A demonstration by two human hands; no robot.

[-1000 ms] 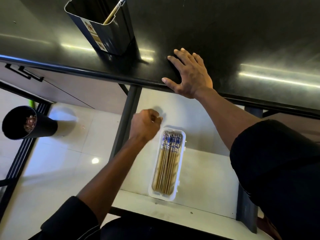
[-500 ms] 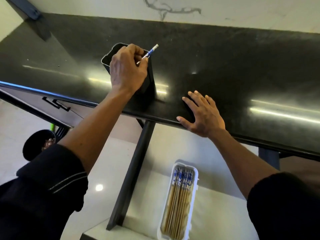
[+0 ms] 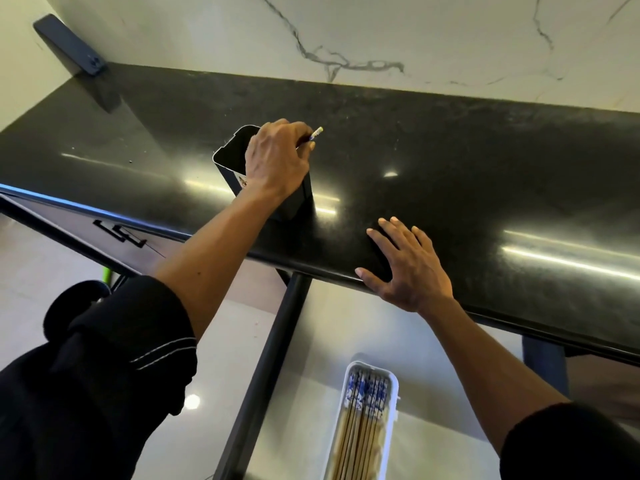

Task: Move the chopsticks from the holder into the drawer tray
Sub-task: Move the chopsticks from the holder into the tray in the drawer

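Note:
A dark rectangular holder [image 3: 231, 157] stands on the black countertop [image 3: 450, 161]. My left hand [image 3: 277, 161] covers its mouth, fingers closed on a chopstick [image 3: 316, 134] whose blue-and-white tip pokes out past my fingers. The rest of that chopstick is hidden by my hand and the holder. My right hand [image 3: 407, 268] lies flat, fingers spread, on the counter's front edge. Below, in the open drawer [image 3: 433, 452], a white tray [image 3: 393, 420] holds several wooden chopsticks [image 3: 362, 427] with blue patterned ends.
A dark phone [image 3: 69, 45] leans against the wall at the counter's far left corner. A black drawer frame rail [image 3: 266, 375] runs down left of the tray. A black round bin [image 3: 74, 299] sits on the floor at left, partly behind my sleeve.
My left hand rose from beside the tray to the holder and closed on the chopstick. The view tilted up toward the counter. My right hand stayed on the edge.

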